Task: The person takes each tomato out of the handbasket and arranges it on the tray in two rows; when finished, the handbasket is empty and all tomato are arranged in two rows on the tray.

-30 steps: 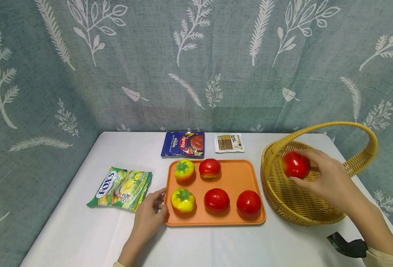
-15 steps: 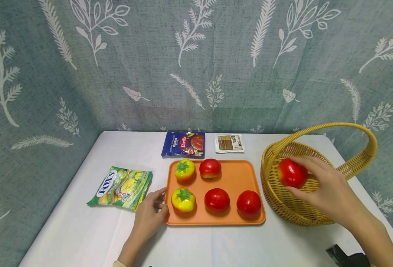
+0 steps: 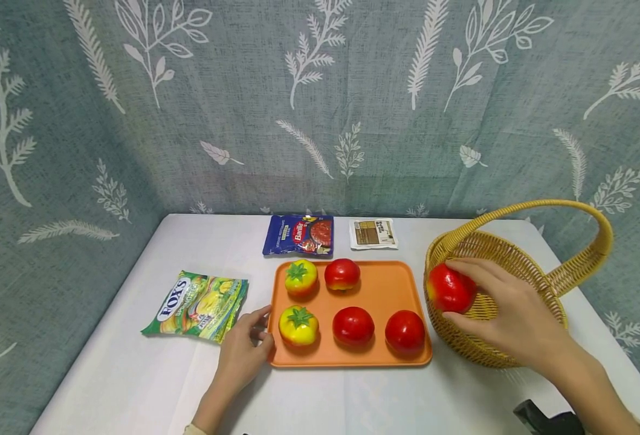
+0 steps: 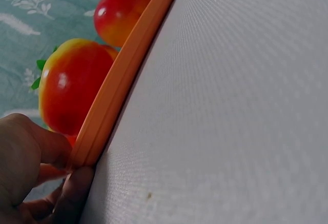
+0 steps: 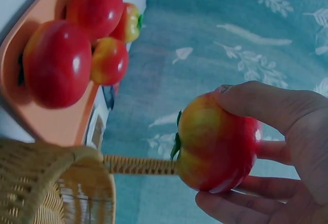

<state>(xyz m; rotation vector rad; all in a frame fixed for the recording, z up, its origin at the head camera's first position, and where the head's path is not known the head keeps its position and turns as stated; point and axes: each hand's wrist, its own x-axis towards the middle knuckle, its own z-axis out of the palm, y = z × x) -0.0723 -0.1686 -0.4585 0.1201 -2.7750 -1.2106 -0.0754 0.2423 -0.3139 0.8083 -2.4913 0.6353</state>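
My right hand holds a shiny red tomato between thumb and fingers, over the left side of the wicker basket. In the right wrist view that tomato shows a yellowish end with green leaves. The orange tray lies left of the basket. On it sit three red tomatoes, including one near its right front corner, and two yellow-topped ones, the front one with a green star of leaves. My left hand grips the tray's left edge; the left wrist view shows its digits at the rim.
Left of the tray lies a green Fox's candy bag. Behind the tray are a blue Barilla pouch and a small white-and-brown packet. The basket's tall handle arches up at the right. A patterned curtain backs the white table.
My right hand has carried the tomato leftward, from over the middle of the basket to its left rim. The left hand and the tray have stayed put.
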